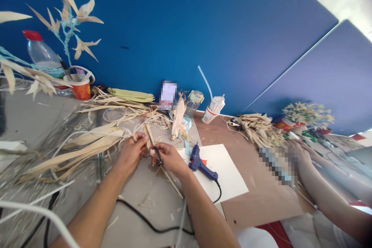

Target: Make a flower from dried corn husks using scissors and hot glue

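Near the table's middle my left hand point(134, 150) is closed, fingertips pinching a small pale piece of corn husk, mostly hidden by the fingers. Close beside it, my right hand point(170, 158) grips a pair of scissors point(157, 155) by the black handles; the blades are hard to make out. A thin straw-coloured strip point(173, 183) lies on the table below my right hand. Long dried corn husks point(87, 145) spread out to the left of my left hand. On a white sheet point(229, 170), right of my right hand, rests a blue glue gun point(200, 162).
Behind stand a husk-wrapped cob point(178, 118), a lidded jar point(195, 100) and a paper cup point(211, 110). Husk flowers point(68, 15) rise from a red cup point(80, 88) beside a red-capped bottle point(43, 52). A black cable point(151, 224) crosses the front. Another person's arms point(316, 182) rest at right.
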Action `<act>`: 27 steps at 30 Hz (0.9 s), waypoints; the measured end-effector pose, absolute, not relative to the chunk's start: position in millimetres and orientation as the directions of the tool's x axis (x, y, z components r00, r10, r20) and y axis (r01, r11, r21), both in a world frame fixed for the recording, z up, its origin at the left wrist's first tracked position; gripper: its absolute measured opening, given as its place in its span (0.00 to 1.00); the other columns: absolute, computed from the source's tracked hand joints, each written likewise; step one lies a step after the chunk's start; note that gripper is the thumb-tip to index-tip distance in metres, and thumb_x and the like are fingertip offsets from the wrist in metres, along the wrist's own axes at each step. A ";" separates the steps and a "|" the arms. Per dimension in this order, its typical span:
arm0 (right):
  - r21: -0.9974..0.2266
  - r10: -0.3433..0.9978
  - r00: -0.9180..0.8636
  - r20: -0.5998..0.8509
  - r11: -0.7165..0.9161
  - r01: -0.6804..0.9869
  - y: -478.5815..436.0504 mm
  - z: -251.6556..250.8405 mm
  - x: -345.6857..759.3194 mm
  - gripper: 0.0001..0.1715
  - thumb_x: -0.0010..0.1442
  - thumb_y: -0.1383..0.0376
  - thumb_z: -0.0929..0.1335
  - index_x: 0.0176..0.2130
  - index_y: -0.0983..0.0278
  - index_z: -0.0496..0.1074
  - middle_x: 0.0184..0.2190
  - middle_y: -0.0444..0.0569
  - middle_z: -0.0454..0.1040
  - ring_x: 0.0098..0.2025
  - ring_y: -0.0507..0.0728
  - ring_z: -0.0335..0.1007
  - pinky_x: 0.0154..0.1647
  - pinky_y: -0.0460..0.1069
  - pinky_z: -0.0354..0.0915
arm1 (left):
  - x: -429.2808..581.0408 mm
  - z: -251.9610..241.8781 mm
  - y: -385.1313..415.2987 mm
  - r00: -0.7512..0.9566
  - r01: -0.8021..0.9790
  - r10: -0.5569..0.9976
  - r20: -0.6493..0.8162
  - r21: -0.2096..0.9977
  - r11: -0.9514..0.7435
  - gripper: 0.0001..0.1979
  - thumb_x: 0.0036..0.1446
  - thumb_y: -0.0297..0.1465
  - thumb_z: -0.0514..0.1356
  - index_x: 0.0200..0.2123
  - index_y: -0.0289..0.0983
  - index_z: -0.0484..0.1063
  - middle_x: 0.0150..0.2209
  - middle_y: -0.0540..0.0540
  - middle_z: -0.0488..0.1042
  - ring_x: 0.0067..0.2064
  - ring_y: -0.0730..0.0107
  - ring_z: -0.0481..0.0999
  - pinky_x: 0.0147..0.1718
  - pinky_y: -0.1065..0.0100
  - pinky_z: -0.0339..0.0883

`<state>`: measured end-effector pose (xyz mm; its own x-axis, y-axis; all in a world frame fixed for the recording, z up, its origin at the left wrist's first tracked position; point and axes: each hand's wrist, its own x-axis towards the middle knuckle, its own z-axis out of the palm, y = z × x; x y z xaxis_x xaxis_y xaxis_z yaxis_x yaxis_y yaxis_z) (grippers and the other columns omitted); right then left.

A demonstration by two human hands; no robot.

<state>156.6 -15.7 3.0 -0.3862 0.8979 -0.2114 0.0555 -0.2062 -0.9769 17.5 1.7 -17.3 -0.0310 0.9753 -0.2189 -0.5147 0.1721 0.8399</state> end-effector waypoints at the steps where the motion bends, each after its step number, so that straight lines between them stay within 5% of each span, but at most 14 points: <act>1: -0.977 0.898 -0.387 -0.210 -0.204 0.058 -16.0 3.2 156.4 0.18 0.51 0.53 0.72 0.29 0.64 0.70 0.18 0.40 0.68 0.21 0.48 0.59 0.25 0.44 0.53 | 17.5 -17.3 1.6 -0.025 -0.515 0.975 -0.219 0.839 0.176 0.18 0.37 0.34 0.71 0.26 0.37 0.65 0.13 0.59 0.60 0.15 0.82 0.54 0.15 0.76 0.48; 21: -0.979 0.909 -0.367 -0.198 -0.201 0.029 -15.4 -1.1 157.8 0.13 0.49 0.58 0.72 0.30 0.63 0.68 0.16 0.37 0.67 0.18 0.47 0.58 0.21 0.44 0.52 | 17.7 -15.0 1.2 -0.029 -0.494 0.977 -0.211 0.853 0.169 0.18 0.37 0.35 0.70 0.26 0.37 0.64 0.14 0.60 0.61 0.15 0.82 0.56 0.16 0.76 0.49; 27: -0.977 0.969 -0.191 -0.155 -0.179 -0.119 -10.6 -3.3 160.6 0.17 0.46 0.61 0.73 0.36 0.64 0.69 0.19 0.37 0.67 0.21 0.48 0.60 0.24 0.44 0.55 | 19.3 -10.4 -1.6 -0.010 -0.428 0.983 -0.183 0.889 0.162 0.17 0.39 0.36 0.69 0.25 0.37 0.64 0.14 0.60 0.58 0.16 0.81 0.53 0.17 0.74 0.46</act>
<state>160.6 -10.6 -3.3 -0.1911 0.9693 -0.1547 -0.1192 -0.1793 -0.9765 19.3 -1.6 -10.4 -0.0101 0.9830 -0.1834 -0.4275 0.1616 0.8894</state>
